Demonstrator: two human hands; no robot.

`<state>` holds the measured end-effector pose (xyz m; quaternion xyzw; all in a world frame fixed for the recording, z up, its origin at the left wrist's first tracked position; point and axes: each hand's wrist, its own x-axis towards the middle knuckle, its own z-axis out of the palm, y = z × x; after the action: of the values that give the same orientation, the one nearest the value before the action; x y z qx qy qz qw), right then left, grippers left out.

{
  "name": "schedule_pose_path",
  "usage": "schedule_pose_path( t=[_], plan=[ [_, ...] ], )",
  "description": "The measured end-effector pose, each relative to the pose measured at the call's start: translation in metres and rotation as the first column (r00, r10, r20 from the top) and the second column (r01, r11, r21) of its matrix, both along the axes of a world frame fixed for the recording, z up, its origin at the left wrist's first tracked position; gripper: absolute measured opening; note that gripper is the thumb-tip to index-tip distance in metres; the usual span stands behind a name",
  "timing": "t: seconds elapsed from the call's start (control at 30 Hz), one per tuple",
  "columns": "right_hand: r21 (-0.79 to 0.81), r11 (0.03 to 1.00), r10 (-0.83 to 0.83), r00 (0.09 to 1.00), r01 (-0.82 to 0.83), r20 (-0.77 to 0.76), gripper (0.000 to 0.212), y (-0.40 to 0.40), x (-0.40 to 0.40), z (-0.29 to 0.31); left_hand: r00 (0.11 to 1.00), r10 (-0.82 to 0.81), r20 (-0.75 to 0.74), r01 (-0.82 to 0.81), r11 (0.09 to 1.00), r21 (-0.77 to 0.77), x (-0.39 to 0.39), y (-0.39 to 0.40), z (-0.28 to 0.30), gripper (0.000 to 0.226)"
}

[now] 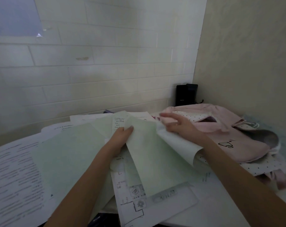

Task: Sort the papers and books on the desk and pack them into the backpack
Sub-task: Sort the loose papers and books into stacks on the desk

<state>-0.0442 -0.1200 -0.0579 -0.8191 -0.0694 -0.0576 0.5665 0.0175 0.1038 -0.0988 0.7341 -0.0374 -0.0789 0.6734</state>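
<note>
Where backpack (pixel 234 141) begins, papers' (pixel 148 154) edge

head view, close, looking down at desk (pixel 196 215)

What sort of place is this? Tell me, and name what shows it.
Probably a study desk in the corner of a home or dorm room. Loose printed papers cover the desk, a pink backpack lies open at the right, and a white brick-patterned wall meets a plain wall behind.
</note>
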Motion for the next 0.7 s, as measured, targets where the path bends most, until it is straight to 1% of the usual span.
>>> schedule_pose_path(
  t=[0.03, 0.1, 0.13, 0.17, 0.23, 0.27, 0.3, 0.33, 0.37, 0.4, 0.43, 0.47, 0.5, 0.53, 0.6, 0.63, 0.7],
  plan=[
    [-0.002, 0.998, 0.058, 0.998, -0.058, -0.018, 0.055, 0.008, 0.002, -0.005, 0.999, 0.009, -0.048, -0.012, 0.998, -0.069, 0.001, 0.000, -0.001, 0.035],
    [0.065, 0.994, 0.094, 0.994, -0.091, -0.046, 0.055, 0.023, 0.002, -0.013, 0.997, 0.023, -0.070, -0.031, 0.994, -0.108, 0.001, -0.001, -0.001, 0.039],
    [0.093, 0.990, 0.107, 0.993, -0.102, -0.047, 0.053, 0.030, 0.001, -0.015, 0.997, 0.010, -0.076, -0.019, 0.991, -0.130, 0.001, -0.002, -0.001, 0.042],
    [0.080, 0.989, 0.125, 0.991, -0.121, -0.052, 0.049, 0.036, -0.001, -0.017, 0.995, -0.037, -0.090, 0.020, 0.984, -0.179, 0.001, -0.001, -0.001, 0.046],
    [-0.056, 0.976, 0.202, 0.972, -0.209, -0.117, 0.034, 0.047, -0.006, -0.021, 0.977, -0.180, -0.111, 0.136, 0.936, -0.325, -0.001, 0.003, -0.002, 0.053],
    [-0.111, 0.958, 0.242, 0.953, -0.265, -0.181, 0.032, 0.052, -0.008, -0.024, 0.966, -0.233, -0.108, 0.184, 0.920, -0.345, -0.002, 0.004, -0.002, 0.052],
    [-0.131, 0.943, 0.267, 0.932, -0.305, -0.245, 0.036, 0.055, -0.009, -0.028, 0.964, -0.252, -0.085, 0.218, 0.933, -0.287, -0.003, 0.005, -0.003, 0.047],
    [-0.109, 0.939, 0.286, 0.914, -0.327, -0.287, 0.041, 0.056, -0.009, -0.032, 0.967, -0.251, -0.038, 0.241, 0.957, -0.163, -0.005, 0.004, -0.002, 0.038],
    [-0.056, 0.944, 0.295, 0.906, -0.326, -0.304, 0.043, 0.054, -0.008, -0.036, 0.976, -0.216, 0.017, 0.216, 0.976, 0.000, -0.005, 0.002, -0.003, 0.028],
    [0.003, 0.954, 0.287, 0.911, -0.300, -0.296, 0.041, 0.052, -0.008, -0.038, 0.983, -0.174, 0.061, 0.166, 0.980, 0.107, -0.005, 0.001, -0.004, 0.023],
    [0.020, 0.962, 0.268, 0.922, -0.274, -0.278, 0.036, 0.048, -0.009, -0.039, 0.989, -0.133, 0.065, 0.124, 0.983, 0.137, -0.004, 0.000, -0.006, 0.023],
    [0.000, 0.965, 0.253, 0.930, -0.263, -0.266, 0.033, 0.042, -0.010, -0.040, 0.993, -0.104, 0.052, 0.097, 0.988, 0.118, -0.003, -0.001, -0.007, 0.025],
    [-0.050, 0.958, 0.260, 0.928, -0.283, -0.268, 0.036, 0.035, -0.013, -0.040, 0.996, -0.076, 0.038, 0.072, 0.994, 0.084, -0.003, 0.000, -0.007, 0.026],
    [-0.119, 0.934, 0.293, 0.913, -0.337, -0.285, 0.042, 0.030, -0.015, -0.039, 0.999, -0.042, 0.029, 0.041, 0.998, 0.046, -0.002, 0.000, -0.007, 0.025],
    [-0.296, 0.835, 0.360, 0.868, -0.463, -0.342, 0.059, 0.020, -0.023, -0.039, 1.000, 0.009, -0.002, -0.009, 0.999, -0.034, 0.000, 0.002, -0.006, 0.025],
    [-0.382, 0.782, 0.362, 0.858, -0.492, -0.364, 0.069, 0.016, -0.028, -0.039, 0.999, 0.034, -0.024, -0.036, 0.995, -0.093, 0.002, 0.002, -0.005, 0.025],
    [-0.507, 0.723, 0.326, 0.879, -0.469, -0.349, 0.093, 0.011, -0.037, -0.043, 0.995, 0.061, -0.079, -0.076, 0.976, -0.206, 0.002, 0.002, 0.002, 0.027]
  ],
)
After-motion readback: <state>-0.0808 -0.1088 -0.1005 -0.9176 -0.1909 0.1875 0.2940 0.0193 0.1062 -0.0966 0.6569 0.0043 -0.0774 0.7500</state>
